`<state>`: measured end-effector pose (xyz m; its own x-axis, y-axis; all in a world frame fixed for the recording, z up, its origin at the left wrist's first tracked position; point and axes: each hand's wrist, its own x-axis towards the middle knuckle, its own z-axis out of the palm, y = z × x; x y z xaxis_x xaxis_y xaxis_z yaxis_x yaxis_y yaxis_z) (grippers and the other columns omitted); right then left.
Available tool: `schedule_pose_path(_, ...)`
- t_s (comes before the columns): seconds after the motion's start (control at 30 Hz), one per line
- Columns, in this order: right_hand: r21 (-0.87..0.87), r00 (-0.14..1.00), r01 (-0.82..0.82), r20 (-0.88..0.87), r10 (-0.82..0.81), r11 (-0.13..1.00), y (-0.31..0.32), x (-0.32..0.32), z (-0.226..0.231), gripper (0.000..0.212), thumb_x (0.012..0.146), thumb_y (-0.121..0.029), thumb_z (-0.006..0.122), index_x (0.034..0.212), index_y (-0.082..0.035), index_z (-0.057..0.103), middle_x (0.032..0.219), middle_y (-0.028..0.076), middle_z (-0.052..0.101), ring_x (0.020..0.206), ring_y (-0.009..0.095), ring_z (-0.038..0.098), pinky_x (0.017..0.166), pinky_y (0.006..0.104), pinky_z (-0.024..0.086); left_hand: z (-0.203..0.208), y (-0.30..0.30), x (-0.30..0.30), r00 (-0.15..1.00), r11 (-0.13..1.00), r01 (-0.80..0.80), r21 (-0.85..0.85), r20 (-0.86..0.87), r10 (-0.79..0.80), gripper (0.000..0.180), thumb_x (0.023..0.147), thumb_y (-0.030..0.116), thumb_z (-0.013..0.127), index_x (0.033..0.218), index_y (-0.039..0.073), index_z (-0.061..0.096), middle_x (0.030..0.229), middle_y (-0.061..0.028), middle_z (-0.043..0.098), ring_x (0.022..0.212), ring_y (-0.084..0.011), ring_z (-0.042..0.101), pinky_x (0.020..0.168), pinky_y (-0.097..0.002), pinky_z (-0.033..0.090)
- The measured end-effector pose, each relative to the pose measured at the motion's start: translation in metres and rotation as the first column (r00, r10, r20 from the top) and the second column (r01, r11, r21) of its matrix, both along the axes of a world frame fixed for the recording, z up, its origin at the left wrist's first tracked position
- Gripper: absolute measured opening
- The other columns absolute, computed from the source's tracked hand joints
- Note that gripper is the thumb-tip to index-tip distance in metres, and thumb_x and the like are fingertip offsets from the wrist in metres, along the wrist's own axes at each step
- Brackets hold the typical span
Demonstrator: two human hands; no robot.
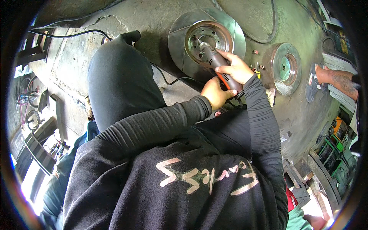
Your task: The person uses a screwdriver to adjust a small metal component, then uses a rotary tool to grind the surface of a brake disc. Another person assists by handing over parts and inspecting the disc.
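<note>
Both my hands are closed around a dark electric die grinder with an orange-red stripe. My right hand grips the middle of its body, with the thumb and a finger along it. Lower down, my left hand wraps the rear end near the cord. The grinder's nose points into the raised hub of a large brake disc that lies on the floor in front of me. Its tip is at the drilled hub face, but I cannot tell whether it touches. Both forearms wear black sleeves.
A second brake disc lies to the right, beside several small coloured bits. Another person's sandalled foot is at the right edge. A black cord runs under my leg, and a grey hose curves behind the discs.
</note>
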<state>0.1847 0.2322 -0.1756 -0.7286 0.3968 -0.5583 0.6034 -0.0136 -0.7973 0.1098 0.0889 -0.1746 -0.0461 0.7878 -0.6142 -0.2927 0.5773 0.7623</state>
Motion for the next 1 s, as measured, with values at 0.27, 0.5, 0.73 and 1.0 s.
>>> schedule_pose_path(0.27, -0.149, 0.98, 0.2, 0.018, -0.2, 0.968, -0.002, 0.002, 0.007, 0.077, 0.074, -0.013, 0.072, 0.139, 0.007, 0.037, 0.131, 0.019, 0.052, 0.114, 0.02, 0.054, 0.099, 0.0298, 0.041, 0.01, 0.001, -0.002, 0.997, 0.999, -0.043, -0.003, 0.06, 0.043, 0.045, 0.078, 0.013, 0.076, 0.11, -0.008, 0.053, 0.097, -0.0179, 0.066, 0.087, -0.0243, 0.065, 0.079, -0.0336, 0.052)
schedule_pose_path(0.5, -0.104, 0.99, 0.142, -0.007, -0.144, 0.984, 0.0, 0.005, 0.004, 0.079, 0.073, -0.016, 0.073, 0.139, 0.006, 0.037, 0.136, 0.021, 0.048, 0.122, 0.023, 0.048, 0.104, 0.0306, 0.036, 0.007, 0.002, -0.001, 0.998, 1.0, 0.007, 0.018, 0.063, -0.008, 0.05, 0.08, 0.011, 0.074, 0.117, -0.011, 0.048, 0.108, -0.0197, 0.063, 0.095, -0.0235, 0.063, 0.083, -0.0349, 0.052)
schedule_pose_path(0.73, -0.104, 0.985, 0.17, -0.025, -0.173, 0.98, -0.002, 0.004, 0.01, 0.076, 0.073, -0.015, 0.073, 0.138, 0.006, 0.04, 0.13, 0.019, 0.052, 0.114, 0.021, 0.053, 0.1, 0.0304, 0.039, 0.015, 0.002, -0.003, 1.0, 1.0, -0.007, 0.003, 0.021, 0.007, 0.045, 0.079, 0.009, 0.075, 0.114, -0.01, 0.052, 0.107, -0.0177, 0.065, 0.096, -0.0233, 0.064, 0.086, -0.0343, 0.051)
schedule_pose_path(1.0, -0.041, 0.995, 0.096, -0.016, -0.097, 0.995, 0.002, 0.005, 0.01, 0.078, 0.073, -0.015, 0.072, 0.139, 0.005, 0.038, 0.133, 0.019, 0.051, 0.119, 0.021, 0.051, 0.101, 0.0304, 0.038, 0.017, 0.003, -0.004, 0.995, 1.0, -0.001, -0.029, 0.103, 0.004, 0.047, 0.08, 0.007, 0.073, 0.116, -0.011, 0.049, 0.108, -0.0193, 0.064, 0.098, -0.0249, 0.063, 0.086, -0.0351, 0.051)
